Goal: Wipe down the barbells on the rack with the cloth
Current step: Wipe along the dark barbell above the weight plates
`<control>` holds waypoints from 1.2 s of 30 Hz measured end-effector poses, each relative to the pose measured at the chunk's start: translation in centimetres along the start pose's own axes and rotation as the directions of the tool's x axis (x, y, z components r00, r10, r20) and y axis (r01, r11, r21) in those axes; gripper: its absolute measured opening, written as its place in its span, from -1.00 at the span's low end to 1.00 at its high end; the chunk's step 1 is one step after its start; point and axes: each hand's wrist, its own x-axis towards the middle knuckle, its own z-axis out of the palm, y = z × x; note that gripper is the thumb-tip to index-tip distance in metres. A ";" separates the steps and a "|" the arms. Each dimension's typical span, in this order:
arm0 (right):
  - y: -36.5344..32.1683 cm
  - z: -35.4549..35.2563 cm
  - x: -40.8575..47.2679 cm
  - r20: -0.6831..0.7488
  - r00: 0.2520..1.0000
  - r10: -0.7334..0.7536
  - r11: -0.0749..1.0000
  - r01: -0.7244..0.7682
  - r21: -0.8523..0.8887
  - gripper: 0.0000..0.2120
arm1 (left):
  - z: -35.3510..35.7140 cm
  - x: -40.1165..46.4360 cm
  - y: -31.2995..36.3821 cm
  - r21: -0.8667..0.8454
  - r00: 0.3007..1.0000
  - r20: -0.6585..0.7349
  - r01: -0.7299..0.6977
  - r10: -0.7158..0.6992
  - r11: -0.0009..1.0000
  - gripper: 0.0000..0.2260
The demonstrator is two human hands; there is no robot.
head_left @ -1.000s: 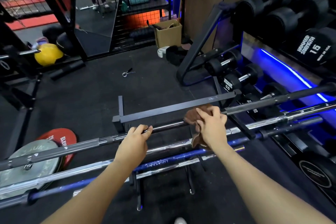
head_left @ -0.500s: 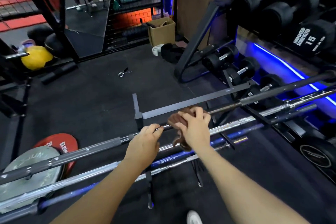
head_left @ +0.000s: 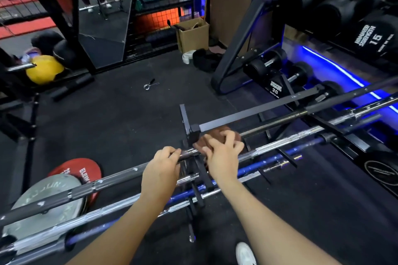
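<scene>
- Person's in the middle of wiping the top barbell (head_left: 280, 119), the dark one running across the centre of the frame on the low rack (head_left: 247, 117).
- Right hand (head_left: 223, 153) has the brown cloth (head_left: 217, 137) bunched up against the bar, fingers (head_left: 228, 137) curled over it and gripping, right by the rack's left post.
- Left hand (head_left: 160, 168) sits just beside it on the same bar, fingers wrapped round the shaft, looks like it's steadying the thing.
- Next move I'd guess: slide the cloth along, but the left hand and the post are both in the way, so one of them needs getting around.
- Three more bars lower in frame: a chrome bar (head_left: 301, 141), a blue bar (head_left: 269, 158) and another chrome one below that. They look untouched, can't really tell.
- Around: weight plates (head_left: 49, 191) at lower left, dumbbells (head_left: 277, 84) at right, a cardboard box (head_left: 192, 36) up top, a collar clip (head_left: 150, 84) on the floor.
</scene>
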 end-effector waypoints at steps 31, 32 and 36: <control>2.6 -1.5 1.0 -0.044 0.999 -0.007 0.998 0.010 0.067 -0.70 | 0.4 1.7 0.3 0.092 1.000 0.009 -0.012 0.011 0.996 -0.74; 1.7 -0.9 0.3 -0.002 0.998 -0.064 0.995 0.064 0.081 -0.72 | 0.3 1.7 0.3 0.097 1.000 0.018 -0.022 0.020 0.995 -0.74; 0.7 -0.4 -0.4 0.115 0.969 -0.219 0.976 0.215 0.042 -0.67 | 0.2 1.9 0.2 0.108 0.998 0.062 -0.024 0.018 0.994 -0.78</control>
